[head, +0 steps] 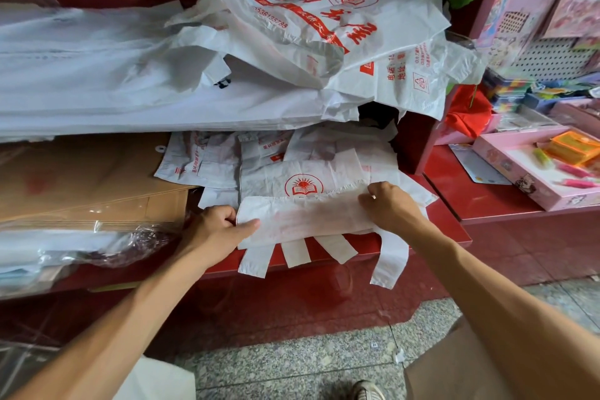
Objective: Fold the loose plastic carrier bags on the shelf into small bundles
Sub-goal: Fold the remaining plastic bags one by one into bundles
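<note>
grip: our left hand (pixel 217 228) pinches the folded carrier bag (pixel 302 221) at its left end, right hand (pixel 388 204) at its right | place: red shelf (pixel 453 234) front edge | risk: slippery film may spring open; hanging handles (pixel 293 253) could snag.

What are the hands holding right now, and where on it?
Both hold the folded bag at the shelf's front edge: the left hand pinches its left end, thumb on top; the right hand grips its upper right edge.
</note>
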### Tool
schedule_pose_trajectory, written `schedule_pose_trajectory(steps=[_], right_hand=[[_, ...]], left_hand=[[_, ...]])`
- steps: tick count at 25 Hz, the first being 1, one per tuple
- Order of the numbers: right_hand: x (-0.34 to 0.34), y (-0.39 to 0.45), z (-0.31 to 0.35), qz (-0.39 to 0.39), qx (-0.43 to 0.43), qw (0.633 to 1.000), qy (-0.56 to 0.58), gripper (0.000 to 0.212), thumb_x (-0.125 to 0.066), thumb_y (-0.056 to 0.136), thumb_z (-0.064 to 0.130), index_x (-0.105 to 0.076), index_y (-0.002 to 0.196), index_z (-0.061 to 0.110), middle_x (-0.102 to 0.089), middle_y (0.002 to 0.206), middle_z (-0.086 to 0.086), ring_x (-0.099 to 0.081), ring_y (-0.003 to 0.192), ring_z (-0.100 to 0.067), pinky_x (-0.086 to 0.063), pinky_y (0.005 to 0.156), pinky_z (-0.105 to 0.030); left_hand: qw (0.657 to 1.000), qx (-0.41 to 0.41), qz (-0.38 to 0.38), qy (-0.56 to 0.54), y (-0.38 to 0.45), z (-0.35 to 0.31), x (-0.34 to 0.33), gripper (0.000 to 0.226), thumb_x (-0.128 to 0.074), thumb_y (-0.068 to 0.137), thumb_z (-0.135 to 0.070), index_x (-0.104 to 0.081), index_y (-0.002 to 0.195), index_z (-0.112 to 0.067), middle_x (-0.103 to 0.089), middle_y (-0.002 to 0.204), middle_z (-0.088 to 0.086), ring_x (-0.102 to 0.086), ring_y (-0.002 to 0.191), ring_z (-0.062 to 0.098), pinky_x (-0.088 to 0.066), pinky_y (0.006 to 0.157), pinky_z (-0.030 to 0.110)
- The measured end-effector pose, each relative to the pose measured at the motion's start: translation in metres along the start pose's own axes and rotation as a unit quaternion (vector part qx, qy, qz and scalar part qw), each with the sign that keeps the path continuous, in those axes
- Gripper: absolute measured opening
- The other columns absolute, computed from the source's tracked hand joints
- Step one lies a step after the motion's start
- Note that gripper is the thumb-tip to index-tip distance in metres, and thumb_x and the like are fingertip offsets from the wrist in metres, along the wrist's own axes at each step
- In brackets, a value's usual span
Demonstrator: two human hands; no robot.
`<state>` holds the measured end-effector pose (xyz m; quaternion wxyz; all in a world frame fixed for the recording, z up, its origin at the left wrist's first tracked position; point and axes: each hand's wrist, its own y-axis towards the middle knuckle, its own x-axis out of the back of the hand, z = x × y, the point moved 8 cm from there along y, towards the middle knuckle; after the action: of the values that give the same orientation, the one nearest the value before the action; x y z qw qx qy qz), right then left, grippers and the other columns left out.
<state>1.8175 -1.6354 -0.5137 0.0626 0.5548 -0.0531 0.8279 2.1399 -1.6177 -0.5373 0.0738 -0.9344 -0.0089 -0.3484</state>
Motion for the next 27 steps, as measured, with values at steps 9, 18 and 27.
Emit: schedule_pose_trajectory(steps=[9,18,27], right_hand=[[-0.007,0.001,0.001,-0.038,0.009,0.999,-0.037,0.030,-0.041,0.101,0.028,-0.057,0.108,0.005,-0.065,0.109,-0.019,-0.061,0.099,-0.038,-0.037,0.069,-0.033],[0.012,-0.024,0.060,-0.153,0.170,0.973,-0.019,0.031,-0.060,0.090,0.030,-0.052,0.116,0.014,-0.054,0.115,-0.007,-0.052,0.105,-0.030,-0.041,0.077,-0.036],[-0.042,-0.023,0.041,0.210,0.171,0.954,-0.127,0.087,-0.048,0.090,0.066,0.000,0.155,0.034,0.008,0.163,0.013,0.006,0.151,-0.016,-0.006,0.123,-0.042]], left_hand=[[0.976,-0.098,-0.108,0.164,-0.006,-0.026,0.006,0.025,-0.070,0.085,-0.029,-0.047,0.093,-0.022,-0.066,0.074,-0.005,-0.065,0.081,0.027,-0.047,0.085,0.045],[0.885,-0.367,-0.023,0.285,-0.029,-0.088,-0.066,0.036,-0.057,0.094,-0.022,-0.056,0.130,-0.016,-0.051,0.139,0.002,-0.046,0.127,0.023,-0.040,0.106,0.041],[0.900,-0.237,0.140,0.338,-0.001,-0.044,-0.064,0.086,-0.035,0.091,-0.068,0.002,0.156,-0.025,0.013,0.159,-0.011,0.011,0.149,0.011,0.009,0.117,0.032]])
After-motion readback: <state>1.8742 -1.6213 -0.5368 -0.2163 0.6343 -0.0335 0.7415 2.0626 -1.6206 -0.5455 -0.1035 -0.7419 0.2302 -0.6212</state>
